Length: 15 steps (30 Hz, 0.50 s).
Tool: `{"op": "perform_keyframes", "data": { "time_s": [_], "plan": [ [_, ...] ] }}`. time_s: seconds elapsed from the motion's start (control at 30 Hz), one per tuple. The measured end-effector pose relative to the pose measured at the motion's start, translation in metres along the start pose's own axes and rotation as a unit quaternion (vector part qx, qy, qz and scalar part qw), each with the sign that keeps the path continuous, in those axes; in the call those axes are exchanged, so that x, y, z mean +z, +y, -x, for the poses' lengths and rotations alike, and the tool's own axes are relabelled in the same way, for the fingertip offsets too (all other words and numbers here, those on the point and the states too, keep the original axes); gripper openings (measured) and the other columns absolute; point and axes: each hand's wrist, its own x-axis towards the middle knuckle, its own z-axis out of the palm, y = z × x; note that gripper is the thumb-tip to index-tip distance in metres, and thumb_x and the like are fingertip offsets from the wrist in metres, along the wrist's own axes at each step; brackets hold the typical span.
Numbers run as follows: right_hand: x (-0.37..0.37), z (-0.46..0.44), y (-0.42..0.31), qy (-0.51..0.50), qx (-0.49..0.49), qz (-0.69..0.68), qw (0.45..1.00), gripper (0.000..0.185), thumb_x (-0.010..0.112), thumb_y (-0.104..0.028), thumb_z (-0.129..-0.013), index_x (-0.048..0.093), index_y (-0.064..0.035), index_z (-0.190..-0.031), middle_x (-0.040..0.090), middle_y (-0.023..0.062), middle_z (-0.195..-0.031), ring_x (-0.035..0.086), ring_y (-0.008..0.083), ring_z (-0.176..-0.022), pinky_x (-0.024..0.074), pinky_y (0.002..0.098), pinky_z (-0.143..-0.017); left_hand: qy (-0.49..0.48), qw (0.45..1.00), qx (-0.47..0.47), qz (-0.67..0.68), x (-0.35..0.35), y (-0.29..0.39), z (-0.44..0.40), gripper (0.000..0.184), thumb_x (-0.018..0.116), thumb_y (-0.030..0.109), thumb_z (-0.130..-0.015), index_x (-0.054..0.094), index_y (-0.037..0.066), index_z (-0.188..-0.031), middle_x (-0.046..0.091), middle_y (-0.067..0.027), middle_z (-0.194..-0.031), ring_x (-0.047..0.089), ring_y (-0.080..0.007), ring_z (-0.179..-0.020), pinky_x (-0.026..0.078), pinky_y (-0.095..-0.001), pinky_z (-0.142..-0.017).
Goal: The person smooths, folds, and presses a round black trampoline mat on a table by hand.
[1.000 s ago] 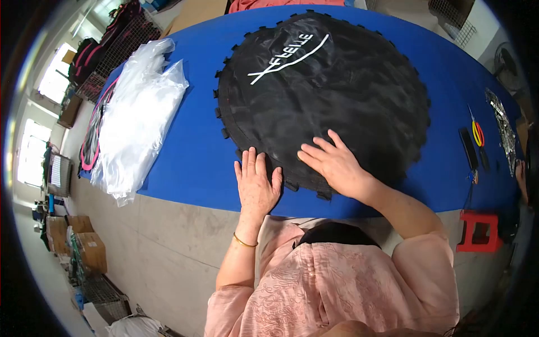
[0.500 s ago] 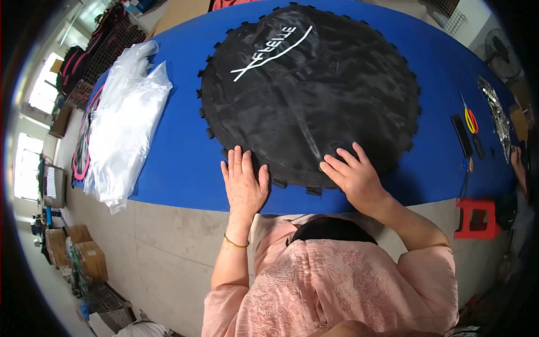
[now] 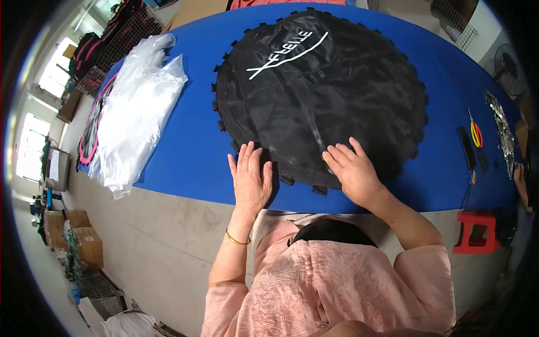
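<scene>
A round black trampoline mat (image 3: pixel 331 101) lies spread on the blue table (image 3: pixel 185 174). Small black tabs ring its edge, and white lettering with a curved white line (image 3: pixel 289 53) runs across its far left part. My left hand (image 3: pixel 251 178) rests open at the mat's near left edge, fingers stretched forward and thumb apart. On the near part of the mat, right of centre, my right hand (image 3: pixel 355 169) lies with fingers extended, near the end of a pale crease. Neither hand grips anything.
Clear plastic bags (image 3: pixel 137 112) lie on the left, over a pink-edged item (image 3: pixel 88 143). At right are yellow-handled scissors (image 3: pixel 476 135), a black strip (image 3: pixel 465 147) and shiny silver packaging (image 3: pixel 499 132). A red stool (image 3: pixel 476 233) stands beyond the table edge; another person's hand (image 3: pixel 521 182) shows at far right.
The view has shifted, so the table and mat appear farther right. Both hands stay at the near part of the mat, with only slight movement.
</scene>
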Motion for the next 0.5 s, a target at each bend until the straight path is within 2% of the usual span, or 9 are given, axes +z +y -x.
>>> {"op": "perform_keyframes", "data": {
  "time_s": [0.1, 0.13, 0.17, 0.27, 0.37, 0.43, 0.5],
  "plan": [
    [-0.006, 0.005, -0.001, 0.011, -0.007, 0.003, 1.0, 0.045, 0.06, -0.004, -0.091, 0.067, 0.001, -0.135, 0.067, 0.0183, -0.135, 0.06, 0.0322, -0.13, 0.0319, 0.0541, -0.123, 0.023, 0.996, 0.012, 0.082, -0.011, 0.008, -0.006, 0.033, 0.068, 0.015, -0.1, 0.065, 0.003, -0.13, 0.061, -0.0168, -0.147, 0.052, -0.0353, -0.144, 0.024, -0.0579, -0.127],
    [-0.007, 0.003, -0.001, 0.049, 0.0, -0.011, 0.999, 0.037, 0.061, -0.003, -0.09, 0.071, -0.0011, -0.125, 0.071, 0.0151, -0.125, 0.064, 0.0309, -0.124, 0.0358, 0.0524, -0.121, 0.061, 0.993, 0.028, 0.099, -0.019, 0.016, -0.012, 0.028, 0.07, 0.01, -0.098, 0.068, 0.004, -0.125, 0.066, -0.0146, -0.139, 0.058, -0.0348, -0.137, 0.028, -0.0573, -0.126],
    [-0.007, 0.002, 0.0, 0.048, 0.002, -0.007, 0.999, 0.037, 0.061, -0.003, -0.09, 0.071, -0.0011, -0.125, 0.071, 0.0151, -0.125, 0.064, 0.0309, -0.124, 0.0358, 0.0524, -0.121, 0.086, 0.988, 0.039, 0.118, -0.032, 0.026, -0.019, 0.023, 0.069, 0.008, -0.098, 0.07, 0.003, -0.12, 0.07, -0.015, -0.131, 0.063, -0.0352, -0.131, 0.031, -0.0563, -0.124],
    [-0.004, 0.0, 0.004, 0.062, 0.017, -0.066, 0.996, 0.02, 0.068, -0.004, -0.087, 0.074, -0.0061, -0.106, 0.072, 0.01, -0.112, 0.067, 0.0284, -0.116, 0.0424, 0.049, -0.115, 0.128, 0.97, 0.082, 0.189, -0.088, 0.054, -0.033, 0.018, 0.067, 0.006, -0.098, 0.072, 0.003, -0.115, 0.073, -0.0168, -0.12, 0.067, -0.0348, -0.122, 0.037, -0.0585, -0.12],
    [-0.004, -0.001, 0.005, 0.043, 0.028, -0.07, 0.996, 0.02, 0.07, -0.004, -0.086, 0.073, -0.0054, -0.105, 0.072, 0.0103, -0.113, 0.067, 0.0288, -0.115, 0.0446, 0.0493, -0.112, 0.174, 0.95, 0.117, 0.232, -0.159, 0.087, -0.034, 0.011, 0.065, 0.0, -0.096, 0.07, 0.003, -0.105, 0.072, -0.0136, -0.112, 0.069, -0.0349, -0.114, 0.039, -0.0644, -0.117],
    [-0.012, -0.002, 0.002, 0.041, 0.025, -0.065, 0.997, 0.021, 0.072, -0.005, -0.088, 0.074, -0.0051, -0.108, 0.073, 0.0098, -0.116, 0.067, 0.0288, -0.115, 0.0459, 0.0493, -0.11, 0.201, 0.929, 0.171, 0.258, -0.193, 0.098, -0.024, 0.027, 0.055, 0.02, -0.109, 0.068, 0.005, -0.128, 0.07, -0.0167, -0.121, 0.067, -0.0361, -0.118, 0.037, -0.0672, -0.12],
    [-0.028, -0.004, -0.005, 0.098, 0.021, -0.105, 0.989, 0.023, 0.074, -0.006, -0.09, 0.074, -0.0052, -0.113, 0.073, 0.01, -0.119, 0.067, 0.0286, -0.116, 0.0473, 0.0497, -0.109, 0.199, 0.915, 0.233, 0.264, -0.232, 0.087, -0.022, 0.038, 0.049, 0.03, -0.112, 0.062, 0.006, -0.137, 0.068, -0.018, -0.123, 0.066, -0.0366, -0.118, 0.034, -0.0703, -0.12]
  ]
}}
